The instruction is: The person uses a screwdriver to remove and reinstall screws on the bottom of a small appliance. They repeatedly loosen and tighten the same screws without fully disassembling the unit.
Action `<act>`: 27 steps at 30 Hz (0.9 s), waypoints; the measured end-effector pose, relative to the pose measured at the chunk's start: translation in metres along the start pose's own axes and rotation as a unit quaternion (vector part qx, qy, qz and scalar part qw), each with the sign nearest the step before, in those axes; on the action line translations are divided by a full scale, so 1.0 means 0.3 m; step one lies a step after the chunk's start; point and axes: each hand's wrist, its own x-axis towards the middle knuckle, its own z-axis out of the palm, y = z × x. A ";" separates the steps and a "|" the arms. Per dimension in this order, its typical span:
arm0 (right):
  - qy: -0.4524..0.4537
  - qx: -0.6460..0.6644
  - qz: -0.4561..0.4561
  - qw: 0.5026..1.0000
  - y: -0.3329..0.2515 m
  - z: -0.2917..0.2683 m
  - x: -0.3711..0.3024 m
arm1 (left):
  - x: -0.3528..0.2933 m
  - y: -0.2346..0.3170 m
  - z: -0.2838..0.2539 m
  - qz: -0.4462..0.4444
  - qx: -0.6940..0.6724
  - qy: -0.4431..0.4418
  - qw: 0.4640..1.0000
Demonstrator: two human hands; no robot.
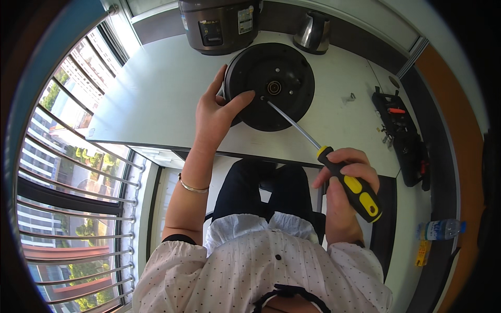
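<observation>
A round black appliance base (pixel 292 62) with a ring-shaped connector at its centre, like an electric kettle's underside, faces up over the front of the table. Three screw spots surround the connector. My left hand (pixel 218 110) grips the base at its left edge, with the thumb lying on its face and the fingers round the rim. In my right hand (pixel 350 172) is a screwdriver (pixel 355 192) with a black and yellow handle. Its long metal shaft points up and left. The tip is at or very close to the lower-left screw spot; contact is hard to tell.
Behind the base stand a brown rice cooker (pixel 222 26) and a steel kettle (pixel 312 32) on the white table (pixel 156 94). To the right lies an open black tool case (pixel 399 125). A water bottle (pixel 441 229) lies farther right. A barred window (pixel 78 172) is at left.
</observation>
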 end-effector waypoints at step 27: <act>0.015 -0.002 0.012 1.000 -0.008 0.002 -0.001 | -0.015 0.007 0.004 -0.006 0.056 -0.001 0.998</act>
